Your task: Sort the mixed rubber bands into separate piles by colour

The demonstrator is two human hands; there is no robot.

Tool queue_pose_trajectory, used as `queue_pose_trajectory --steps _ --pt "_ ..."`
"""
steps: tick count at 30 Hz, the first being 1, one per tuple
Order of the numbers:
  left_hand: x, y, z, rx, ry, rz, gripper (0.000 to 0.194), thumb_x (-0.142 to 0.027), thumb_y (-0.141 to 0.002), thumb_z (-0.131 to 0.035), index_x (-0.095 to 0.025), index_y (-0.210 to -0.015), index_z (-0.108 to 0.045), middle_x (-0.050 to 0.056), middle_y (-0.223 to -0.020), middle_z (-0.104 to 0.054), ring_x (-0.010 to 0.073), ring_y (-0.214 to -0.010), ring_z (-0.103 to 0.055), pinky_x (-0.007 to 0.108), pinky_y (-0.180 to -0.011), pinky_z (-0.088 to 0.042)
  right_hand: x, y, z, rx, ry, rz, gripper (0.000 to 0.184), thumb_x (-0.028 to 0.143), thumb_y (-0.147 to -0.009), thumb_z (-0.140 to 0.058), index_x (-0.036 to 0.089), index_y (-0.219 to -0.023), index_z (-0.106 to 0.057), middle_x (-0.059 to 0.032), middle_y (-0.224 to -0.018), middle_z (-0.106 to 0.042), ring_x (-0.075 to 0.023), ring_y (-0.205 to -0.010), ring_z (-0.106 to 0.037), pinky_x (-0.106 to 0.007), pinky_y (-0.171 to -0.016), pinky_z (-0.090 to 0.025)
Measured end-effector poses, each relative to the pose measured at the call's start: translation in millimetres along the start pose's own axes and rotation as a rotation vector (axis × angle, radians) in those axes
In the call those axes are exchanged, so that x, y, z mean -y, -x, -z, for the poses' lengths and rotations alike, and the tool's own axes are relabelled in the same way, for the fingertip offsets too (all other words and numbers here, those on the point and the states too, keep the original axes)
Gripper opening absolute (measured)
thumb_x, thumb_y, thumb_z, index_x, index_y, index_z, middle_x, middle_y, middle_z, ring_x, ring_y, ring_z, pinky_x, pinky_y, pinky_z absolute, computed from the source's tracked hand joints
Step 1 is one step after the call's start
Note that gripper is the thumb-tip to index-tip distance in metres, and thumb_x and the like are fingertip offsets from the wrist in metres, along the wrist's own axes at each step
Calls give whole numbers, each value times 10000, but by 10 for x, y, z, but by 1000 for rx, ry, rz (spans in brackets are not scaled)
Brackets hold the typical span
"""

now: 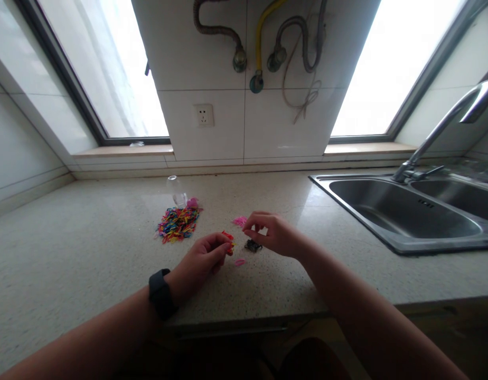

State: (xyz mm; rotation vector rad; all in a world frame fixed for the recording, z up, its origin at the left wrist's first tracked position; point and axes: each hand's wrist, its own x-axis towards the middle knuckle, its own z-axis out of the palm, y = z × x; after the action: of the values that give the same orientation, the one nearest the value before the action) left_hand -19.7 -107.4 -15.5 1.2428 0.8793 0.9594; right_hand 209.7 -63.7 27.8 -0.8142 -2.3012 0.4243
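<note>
My left hand (207, 252), with a dark watch on its wrist, is closed on a few red and yellow rubber bands (229, 247) that stick out past thumb and forefinger. Just across from it, my right hand (270, 231) hangs over the counter with thumb and fingertips pinched together; what they hold, if anything, is too small to make out. Beneath its fingers lies a small heap of black rubber bands (252, 246). Pink rubber bands (240, 221) sit behind the fingertips, partly covered by them. A loose pink band (240, 262) rests between the hands, nearer me.
A big mixed pile of coloured rubber bands (178, 224) lies left of the hands. Behind it are a clear plastic container (177, 191) and a pink object (192, 202). The speckled counter (109, 253) meets a steel sink (406, 248) with a faucet (438, 124) at right.
</note>
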Motion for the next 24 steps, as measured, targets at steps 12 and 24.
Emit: queue_pose_trajectory --steps 12,24 --pt "-71 2 -56 -51 22 21 307 -446 -820 -699 -167 -884 -590 -42 -650 -521 61 -516 -419 182 -452 -325 190 54 -99 77 152 204 203 331 -891 -653 221 -1061 -649 -29 -921 -677 -134 -781 -608 -257 -701 -428" --pt "-45 -1 -33 -30 -29 0 311 -462 -838 -672 -164 -848 -584 -38 -651 -517 65 -511 -416 190 -456 -318 177 30 -175 29 319 346 175 281 -990 -486 222 -963 -648 -38 -896 -673 -137 -792 -604 -263 -688 -403"
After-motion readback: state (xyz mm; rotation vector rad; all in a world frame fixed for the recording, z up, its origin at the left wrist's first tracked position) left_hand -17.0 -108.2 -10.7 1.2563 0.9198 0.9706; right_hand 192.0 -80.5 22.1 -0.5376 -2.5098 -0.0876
